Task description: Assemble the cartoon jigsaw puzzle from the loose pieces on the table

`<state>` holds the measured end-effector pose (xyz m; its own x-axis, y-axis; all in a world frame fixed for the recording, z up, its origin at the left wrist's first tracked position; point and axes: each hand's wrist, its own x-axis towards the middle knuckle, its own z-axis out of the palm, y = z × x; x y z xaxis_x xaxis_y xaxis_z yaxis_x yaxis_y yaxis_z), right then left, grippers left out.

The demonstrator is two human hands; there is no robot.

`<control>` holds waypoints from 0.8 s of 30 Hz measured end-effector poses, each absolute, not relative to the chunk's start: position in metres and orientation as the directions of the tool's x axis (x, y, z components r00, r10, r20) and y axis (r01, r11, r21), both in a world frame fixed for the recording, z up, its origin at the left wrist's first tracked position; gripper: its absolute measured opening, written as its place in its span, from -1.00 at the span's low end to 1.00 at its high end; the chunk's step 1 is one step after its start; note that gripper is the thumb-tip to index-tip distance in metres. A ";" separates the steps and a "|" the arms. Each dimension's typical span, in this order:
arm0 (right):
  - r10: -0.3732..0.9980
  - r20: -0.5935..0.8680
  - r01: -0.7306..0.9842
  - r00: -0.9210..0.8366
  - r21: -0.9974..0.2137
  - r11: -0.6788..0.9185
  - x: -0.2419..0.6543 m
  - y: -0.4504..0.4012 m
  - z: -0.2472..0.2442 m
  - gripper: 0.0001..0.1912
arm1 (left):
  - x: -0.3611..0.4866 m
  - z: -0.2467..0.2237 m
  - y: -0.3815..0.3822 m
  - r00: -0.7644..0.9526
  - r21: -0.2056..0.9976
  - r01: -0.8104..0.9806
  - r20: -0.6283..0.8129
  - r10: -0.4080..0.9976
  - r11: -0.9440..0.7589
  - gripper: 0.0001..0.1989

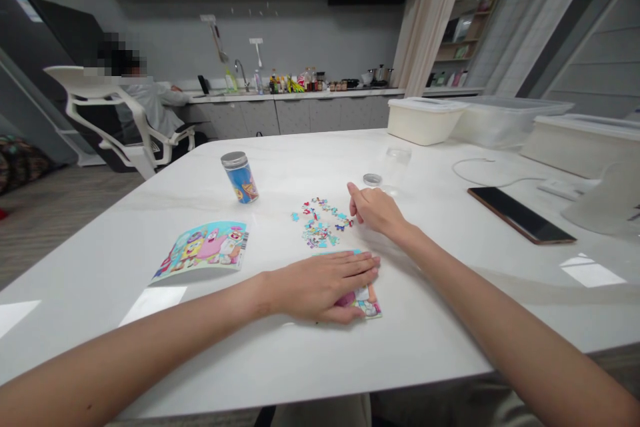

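Observation:
My left hand (325, 287) lies flat, fingers stretched out, on a colourful cartoon jigsaw puzzle (373, 307) and covers most of it. Just beyond it, loose puzzle pieces (320, 235) are spread in a small heap. My right hand (375, 210) is at the right side of these pieces, its fingers curled. Whatever it may hold is hidden from me. To the left, a cartoon picture sheet (205, 247) with slightly curled edges rests on the table.
A blue cartoon canister (242, 179) with a silver lid stands at back left. Behind my right hand are a clear jar (397, 163) and a metal lid (372, 179). A phone (520, 215), cable and storage boxes (425, 123) occupy the right. A person (150, 107) sits far left.

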<state>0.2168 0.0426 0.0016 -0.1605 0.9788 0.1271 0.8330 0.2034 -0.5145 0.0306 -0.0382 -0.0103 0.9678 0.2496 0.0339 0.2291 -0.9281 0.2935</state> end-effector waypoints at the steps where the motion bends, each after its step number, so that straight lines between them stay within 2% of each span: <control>1: 0.979 0.126 0.833 -0.163 -0.513 0.205 0.217 0.042 0.002 -0.25 | 0.031 -0.011 -0.039 0.971 0.290 0.215 0.038 0.236 -0.933 -0.41; 6: 0.980 0.112 0.839 -0.163 -0.507 0.197 0.216 0.041 0.004 -0.28 | 0.033 -0.014 -0.042 0.982 0.208 0.130 0.112 0.155 -0.970 -0.54; 14: 0.984 0.092 0.847 -0.154 -0.500 0.180 0.219 0.042 0.003 -0.29 | 0.034 -0.007 -0.053 0.990 -0.116 0.018 0.143 0.001 -0.993 -0.63; 18: 0.984 0.075 0.843 -0.159 -0.508 0.175 0.217 0.040 0.003 -0.29 | 0.036 -0.004 -0.066 0.983 -0.223 0.072 0.183 0.031 -0.972 -0.66; 24: 0.983 0.058 0.829 -0.175 -0.530 0.179 0.213 0.034 0.008 -0.31 | 0.046 0.001 -0.092 0.980 -0.252 0.161 0.156 0.125 -0.954 -0.82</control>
